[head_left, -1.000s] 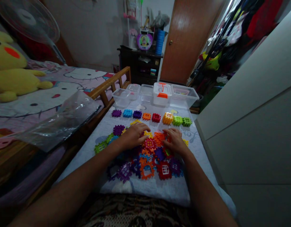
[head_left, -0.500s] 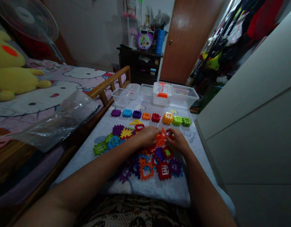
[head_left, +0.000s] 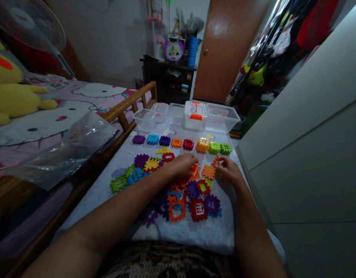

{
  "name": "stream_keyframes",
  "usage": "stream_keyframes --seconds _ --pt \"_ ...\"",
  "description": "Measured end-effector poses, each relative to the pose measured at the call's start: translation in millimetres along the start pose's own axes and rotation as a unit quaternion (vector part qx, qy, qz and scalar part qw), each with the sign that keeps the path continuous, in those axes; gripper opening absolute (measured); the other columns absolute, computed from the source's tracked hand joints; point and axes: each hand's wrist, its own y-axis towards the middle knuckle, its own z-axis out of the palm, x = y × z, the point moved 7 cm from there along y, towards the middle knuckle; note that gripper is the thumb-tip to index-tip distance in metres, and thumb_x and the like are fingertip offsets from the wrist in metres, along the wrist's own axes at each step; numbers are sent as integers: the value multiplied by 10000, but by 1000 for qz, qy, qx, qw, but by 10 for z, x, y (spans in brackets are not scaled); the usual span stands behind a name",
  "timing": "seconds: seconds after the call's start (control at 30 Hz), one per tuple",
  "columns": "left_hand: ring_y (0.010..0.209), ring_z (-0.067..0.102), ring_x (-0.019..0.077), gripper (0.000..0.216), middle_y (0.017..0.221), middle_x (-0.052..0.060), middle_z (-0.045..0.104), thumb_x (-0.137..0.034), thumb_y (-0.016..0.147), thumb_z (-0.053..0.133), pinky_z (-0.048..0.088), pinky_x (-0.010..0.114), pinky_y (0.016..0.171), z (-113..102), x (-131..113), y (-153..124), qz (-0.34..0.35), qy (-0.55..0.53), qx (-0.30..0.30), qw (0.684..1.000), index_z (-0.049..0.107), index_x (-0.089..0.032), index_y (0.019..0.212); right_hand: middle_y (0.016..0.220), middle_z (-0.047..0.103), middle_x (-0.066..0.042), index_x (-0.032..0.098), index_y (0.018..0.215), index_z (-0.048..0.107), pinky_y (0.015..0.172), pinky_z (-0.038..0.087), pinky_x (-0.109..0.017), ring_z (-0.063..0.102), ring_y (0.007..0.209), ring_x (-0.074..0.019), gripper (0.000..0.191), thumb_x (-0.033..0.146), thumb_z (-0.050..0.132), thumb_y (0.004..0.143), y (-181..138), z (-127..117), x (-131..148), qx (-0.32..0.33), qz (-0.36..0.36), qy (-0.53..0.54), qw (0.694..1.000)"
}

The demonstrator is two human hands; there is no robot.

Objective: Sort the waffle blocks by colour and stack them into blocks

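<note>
My right hand (head_left: 229, 170) pinches an orange interlocking block (head_left: 216, 161) at the right of the pile. Just left of that hand, a solid orange block (head_left: 208, 172) lies over a lime green one. My left hand (head_left: 186, 163) has its fingers curled down onto orange blocks (head_left: 194, 172) in the middle; its fingertips are partly hidden. Nearer to me are a red block with a white window grid (head_left: 199, 209), an orange frame block (head_left: 177, 210) and a purple block (head_left: 212, 204). My left forearm covers part of the pile.
Small stacks sorted by colour, such as a red stack (head_left: 188, 144) and a yellow-orange stack (head_left: 202, 145), form a row behind the pile. Clear plastic boxes (head_left: 222, 117) stand beyond them. A wooden bed rail (head_left: 131, 102) borders the left, a white cabinet (head_left: 305, 154) the right.
My right hand has moved right, away from my left hand, carrying the orange block. The solid orange block now shows between the hands. The view has shifted slightly.
</note>
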Motion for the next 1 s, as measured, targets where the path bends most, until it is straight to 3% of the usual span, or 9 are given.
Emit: stream_keyframes --seconds 0.13,0.23,0.4,0.53,0.63,0.77,0.87,1.0 --pt "1060 610 250 350 1168 133 646 -145 780 657 499 311 873 -7 40 -4 -7 0 -13 1000 672 -162 1129 779 687 -44 189 1088 697 681 370 -325 616 755 -226 339 305 598 786 -17 5 13 -25 9 -112 993" --pt "973 625 219 245 1067 93 689 -108 824 588 493 300 821 -48 50 -14 -23 -11 -23 999 683 -182 1037 987 684 -91 209 1084 704 755 376 -357 598 952 -285 335 354 653 787 -55 -24 112 -48 -42 -166 984" --pt "911 625 201 171 988 70 687 -111 872 535 481 293 772 -233 66 -11 -53 2 -119 991 670 -179 951 1064 620 -96 227 1078 696 833 380 -390 541 1015 -304 428 469 768 733 -158 156 273 61 -146 -196 968" --pt "951 626 231 199 999 100 674 -131 914 490 487 326 800 -255 91 4 -77 72 -142 984 671 -171 985 1063 597 -106 219 1085 685 846 377 -405 517 1009 -310 468 467 807 708 -203 211 337 55 -156 -239 957" --pt "971 629 257 205 1030 118 668 -153 902 498 496 355 815 -190 100 18 -73 102 -108 986 674 -165 1007 1079 600 -117 210 1051 691 854 382 -415 515 1019 -317 427 447 804 714 -211 214 373 48 -162 -245 955" --pt "1040 622 271 238 1121 117 661 -283 833 631 502 352 865 -109 118 4 -57 65 -12 996 676 -174 1040 1055 638 -110 198 1004 694 852 406 -401 550 988 -290 281 297 749 747 -194 184 398 61 -173 -200 962" --pt "1112 608 261 379 1205 101 657 -318 803 677 494 339 924 -112 141 -24 -54 18 45 997 637 -188 1157 949 676 -80 190 919 689 799 437 -352 594 881 -228 136 192 629 797 -171 161 406 74 -180 -106 975" --pt "1166 593 252 467 1295 103 635 -281 790 704 484 338 966 -123 178 -18 -60 0 66 996 592 -202 1236 844 704 -42 200 894 681 691 469 -302 618 732 -175 139 226 550 852 -142 162 378 75 -151 42 985"
